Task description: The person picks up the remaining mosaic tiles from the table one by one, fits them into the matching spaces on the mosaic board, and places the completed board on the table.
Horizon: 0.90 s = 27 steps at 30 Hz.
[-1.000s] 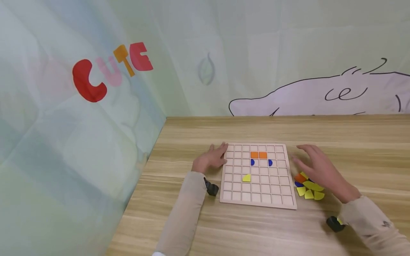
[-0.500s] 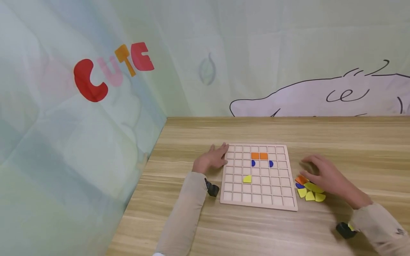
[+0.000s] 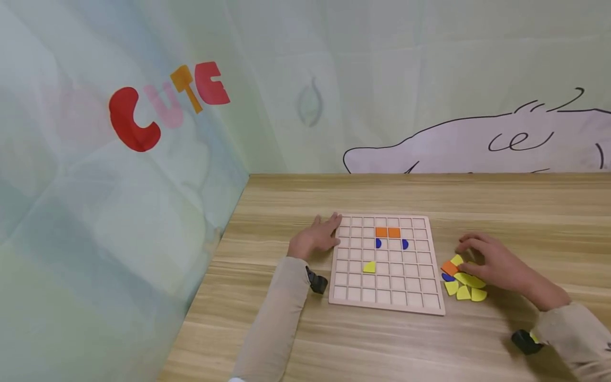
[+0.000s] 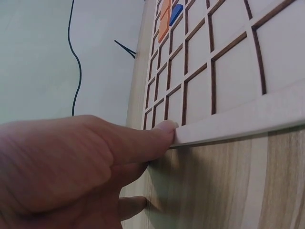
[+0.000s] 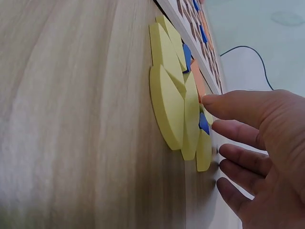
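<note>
Covering most of the lower head view, a light wood-grain table point(image 3: 281, 201) is seen w/ a square pale-wood grid board point(image 3: 331, 304) laid flat on it, btwn the 2 hands. The R hand point(image 3: 498, 265) is held low at the far R side of a loose pile of flat yellow, orange & blue pieces point(image 3: 463, 293); thumb & index are parted, though contact w/ a piece can't be told for sure. The L hand point(image 3: 312, 237) is rested against the board's L edge, fingers spread, nothing gripped. The pile is found just beside the board's R edge, so it is reached by the R hand far sooner; the L hand is separated from it by the board's full width. In the pile, a yellow lens-shaped piece point(image 3: 470, 280) is laid w/ its long axis slanted away from the board, R & slightly toward the person. An orange 4-sided piece point(image 3: 450, 268) is set nearer the board, w/ a small yellow piece point(image 3: 456, 260) beside it, close to the finger gap.
</note>
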Each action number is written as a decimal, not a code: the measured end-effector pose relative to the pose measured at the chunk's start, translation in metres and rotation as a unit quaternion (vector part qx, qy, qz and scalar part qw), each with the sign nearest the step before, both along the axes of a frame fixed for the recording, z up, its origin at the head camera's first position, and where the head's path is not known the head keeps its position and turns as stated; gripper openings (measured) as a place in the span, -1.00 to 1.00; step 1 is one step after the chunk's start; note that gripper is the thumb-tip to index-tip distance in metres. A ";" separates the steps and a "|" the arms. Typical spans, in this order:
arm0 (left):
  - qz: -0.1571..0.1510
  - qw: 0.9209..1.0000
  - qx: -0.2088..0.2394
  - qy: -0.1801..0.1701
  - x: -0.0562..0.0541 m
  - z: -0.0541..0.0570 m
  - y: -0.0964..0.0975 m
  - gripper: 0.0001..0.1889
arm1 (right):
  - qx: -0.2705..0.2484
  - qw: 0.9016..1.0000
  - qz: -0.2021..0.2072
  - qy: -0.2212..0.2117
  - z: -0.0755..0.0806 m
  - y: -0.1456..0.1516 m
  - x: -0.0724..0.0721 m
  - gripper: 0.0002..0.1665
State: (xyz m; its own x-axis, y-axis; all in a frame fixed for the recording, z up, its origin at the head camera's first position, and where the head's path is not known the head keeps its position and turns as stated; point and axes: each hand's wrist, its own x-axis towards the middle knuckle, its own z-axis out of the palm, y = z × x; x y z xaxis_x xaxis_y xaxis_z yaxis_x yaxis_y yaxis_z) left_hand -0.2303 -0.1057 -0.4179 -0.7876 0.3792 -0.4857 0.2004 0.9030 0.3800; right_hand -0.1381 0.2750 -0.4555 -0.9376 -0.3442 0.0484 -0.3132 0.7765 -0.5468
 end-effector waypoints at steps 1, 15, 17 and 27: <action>-0.001 1.000 0.000 0.000 0.000 0.000 0.000 -0.32 | 0.001 1.000 0.002 0.001 0.000 0.000 0.000 -0.66; 0.001 1.000 -0.006 0.007 0.000 0.003 0.000 -0.33 | -0.002 0.999 0.021 0.029 -0.003 0.002 -0.001 -0.69; 0.002 1.000 -0.008 0.009 0.001 0.002 0.000 -0.33 | -0.004 0.999 0.017 0.031 -0.003 0.002 0.000 -0.69; 0.005 1.000 -0.005 0.006 0.001 0.000 0.001 -0.33 | -0.003 0.998 0.008 0.056 -0.008 0.002 0.003 -0.67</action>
State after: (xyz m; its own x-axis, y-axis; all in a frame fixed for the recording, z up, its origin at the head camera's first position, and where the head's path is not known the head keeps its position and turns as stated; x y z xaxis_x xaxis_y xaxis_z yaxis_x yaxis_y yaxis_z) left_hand -0.2294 -0.1048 -0.4175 -0.7968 0.3666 -0.4803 0.1958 0.9087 0.3688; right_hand -0.1355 0.2765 -0.4636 -0.9207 -0.3581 0.1553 -0.3851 0.7682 -0.5115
